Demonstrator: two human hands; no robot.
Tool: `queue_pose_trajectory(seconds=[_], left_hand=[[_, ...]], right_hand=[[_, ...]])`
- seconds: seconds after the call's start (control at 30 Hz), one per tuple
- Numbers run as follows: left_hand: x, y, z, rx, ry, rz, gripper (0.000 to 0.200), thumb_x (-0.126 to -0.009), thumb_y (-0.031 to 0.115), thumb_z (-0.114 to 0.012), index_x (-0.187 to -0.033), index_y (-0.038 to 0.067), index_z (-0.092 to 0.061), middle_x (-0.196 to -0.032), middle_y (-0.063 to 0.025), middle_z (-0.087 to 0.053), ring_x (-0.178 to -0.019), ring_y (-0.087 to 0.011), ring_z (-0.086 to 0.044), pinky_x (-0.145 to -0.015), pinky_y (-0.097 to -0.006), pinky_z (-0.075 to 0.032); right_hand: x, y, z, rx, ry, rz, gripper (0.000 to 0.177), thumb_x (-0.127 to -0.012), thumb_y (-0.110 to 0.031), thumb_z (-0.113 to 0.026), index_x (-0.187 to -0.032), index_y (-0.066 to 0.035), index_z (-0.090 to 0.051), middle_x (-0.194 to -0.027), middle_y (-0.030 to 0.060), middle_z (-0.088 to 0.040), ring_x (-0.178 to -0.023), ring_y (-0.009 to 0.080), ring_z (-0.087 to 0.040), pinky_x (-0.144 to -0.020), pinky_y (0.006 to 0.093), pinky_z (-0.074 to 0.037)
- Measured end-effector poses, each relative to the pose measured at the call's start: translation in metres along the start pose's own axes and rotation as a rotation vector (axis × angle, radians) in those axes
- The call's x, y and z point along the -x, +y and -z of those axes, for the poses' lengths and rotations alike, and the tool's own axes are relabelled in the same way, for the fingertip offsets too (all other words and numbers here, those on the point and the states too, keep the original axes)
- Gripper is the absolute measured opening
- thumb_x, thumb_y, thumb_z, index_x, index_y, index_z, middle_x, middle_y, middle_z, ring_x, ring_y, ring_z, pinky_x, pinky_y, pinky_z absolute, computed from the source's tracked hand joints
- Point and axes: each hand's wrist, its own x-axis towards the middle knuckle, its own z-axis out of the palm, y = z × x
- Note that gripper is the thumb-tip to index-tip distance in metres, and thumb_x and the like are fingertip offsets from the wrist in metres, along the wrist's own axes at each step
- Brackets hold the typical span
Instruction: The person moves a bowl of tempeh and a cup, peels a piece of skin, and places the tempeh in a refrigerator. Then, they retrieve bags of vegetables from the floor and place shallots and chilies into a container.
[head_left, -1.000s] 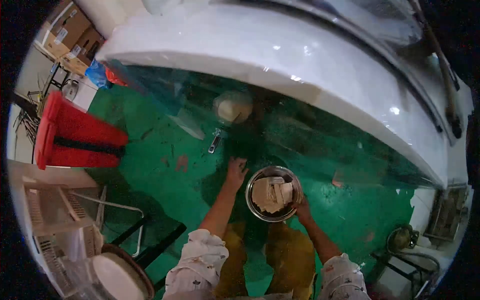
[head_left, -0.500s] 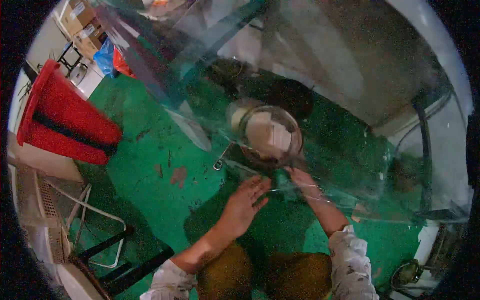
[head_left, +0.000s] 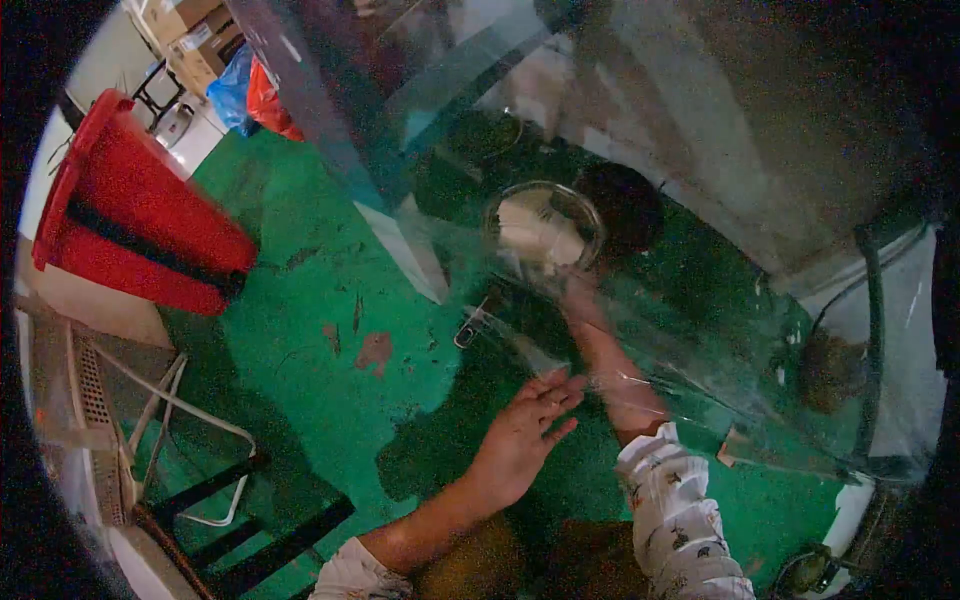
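Note:
A large sheet of clear plastic (head_left: pixel 690 330) stretches across the space ahead of me. My left hand (head_left: pixel 520 430) is at its near edge, palm inward, fingers stretched out and thumb apart, the fingertips right at the film. Behind the plastic my right hand (head_left: pixel 580 290) reaches forward to the lower rim of a round, shiny-rimmed vessel (head_left: pixel 545 228) with pale contents. The film and glare blur the right fingers, so I cannot tell whether they grip the rim. A small metal loop (head_left: pixel 470 328) shows left of my right forearm.
A red bin (head_left: pixel 150 210) with a dark band stands at left on the green floor (head_left: pixel 310 330). Cardboard boxes (head_left: pixel 205 45), a blue bag (head_left: pixel 232 92) and an orange-red bag (head_left: pixel 270 103) are at the back left. A metal frame (head_left: pixel 200 430) stands lower left.
My right hand has reached farther forward to the vessel's lower rim. The left hand has shifted right and slightly down. The view has tilted, and the plastic has shifted.

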Motion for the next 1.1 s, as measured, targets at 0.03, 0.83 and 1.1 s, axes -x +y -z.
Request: queue_pose_trajectory(seconds=[0.03, 0.83, 1.1], left_hand=[[0.0, -0.001, 0.0, 0.004, 0.002, 0.0, 0.046, -0.082, 0.02, -0.056, -0.124, 0.01, -0.042, -0.127, -0.0046, -0.049, -0.119, -0.0186, -0.042, -0.101, -0.0366, -0.029], [0.019, -0.009, -0.027, -0.036, 0.051, -0.003, 0.047, -0.088, 0.025, -0.049, -0.13, 0.007, -0.038, -0.131, -0.0095, -0.047, -0.123, -0.0222, -0.042, -0.103, -0.0387, -0.03], [0.019, -0.009, -0.031, -0.072, 0.054, 0.016, 0.046, -0.087, 0.022, -0.052, -0.128, 0.007, -0.038, -0.131, -0.0098, -0.047, -0.121, -0.0221, -0.043, -0.1, -0.0374, -0.033]], right_hand=[[0.006, -0.009, 0.0, 0.238, -0.002, 0.024, 0.026, -0.084, -0.013, -0.055, -0.109, -0.007, -0.056, -0.11, 0.0116, -0.056, -0.105, 0.0297, -0.052, -0.087, 0.0419, -0.046], [0.008, -0.029, 0.008, -0.571, 0.092, -0.364, 0.024, -0.088, -0.009, -0.046, -0.112, -0.004, -0.046, -0.097, 0.0083, -0.052, -0.081, 0.0257, -0.053, -0.076, 0.0478, -0.055], [0.024, -0.06, 0.004, -0.507, 0.169, -0.368, 0.026, -0.089, -0.015, -0.051, -0.114, -0.007, -0.047, -0.101, 0.009, -0.05, -0.089, 0.0254, -0.053, -0.073, 0.0449, -0.057]])
